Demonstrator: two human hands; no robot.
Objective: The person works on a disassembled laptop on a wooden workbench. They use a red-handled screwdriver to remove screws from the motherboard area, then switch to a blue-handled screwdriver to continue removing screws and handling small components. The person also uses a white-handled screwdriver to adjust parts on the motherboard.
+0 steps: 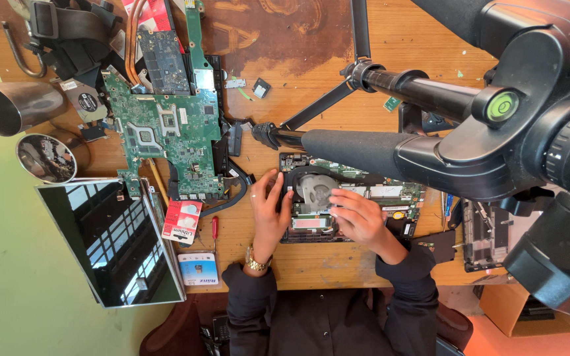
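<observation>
At the centre of the frame, a person's left hand (268, 212) lies flat, its grip spread, over the left edge of an opened laptop base (351, 198), fingertips reaching the black housing beside the round cooling fan (316, 190). The right hand (357, 216) rests just right of the fan, its grip curled and pressed toward the board; whether it pinches anything cannot be told. The laptop base lies on the wooden worktop (311, 264), centre to centre-right of the frame. A gold wristwatch (256, 262) circles the left wrist. To the left lie a red-handled screwdriver (215, 227), a large green circuit board (166, 128) and a detached screen panel (110, 240) at lower left. A black tripod (430, 125) crosses the upper right.
</observation>
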